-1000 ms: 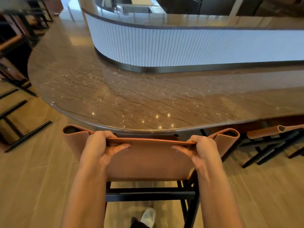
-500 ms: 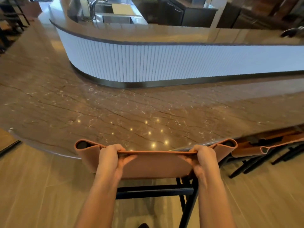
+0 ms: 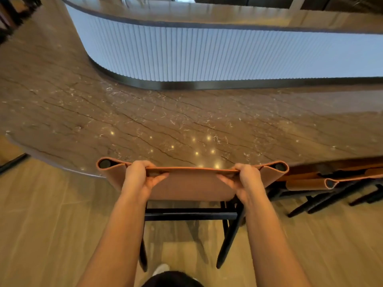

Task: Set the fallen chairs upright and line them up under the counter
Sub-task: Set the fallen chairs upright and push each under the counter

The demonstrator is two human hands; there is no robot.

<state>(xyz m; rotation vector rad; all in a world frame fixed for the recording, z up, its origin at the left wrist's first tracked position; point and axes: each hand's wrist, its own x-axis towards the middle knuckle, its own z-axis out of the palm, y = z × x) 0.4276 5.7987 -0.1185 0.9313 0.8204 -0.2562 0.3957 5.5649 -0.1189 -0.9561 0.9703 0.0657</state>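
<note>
Brown marble counter (image 3: 145, 121) curves across the view above a wooden floor (image 3: 51, 224). At the counter's near edge stands an upright chair (image 3: 192, 186), its leather backrest running parallel to that edge, with the top rim just overlapping it. Both hands are equally near. The left hand (image 3: 141, 175) and right hand (image 3: 246, 179) each clench the backrest's top rim, with fingers curled over it. A straight push toward the counter looks like the move needed. Further right along the counter, another chair (image 3: 310, 183) appears tipped over.
</note>
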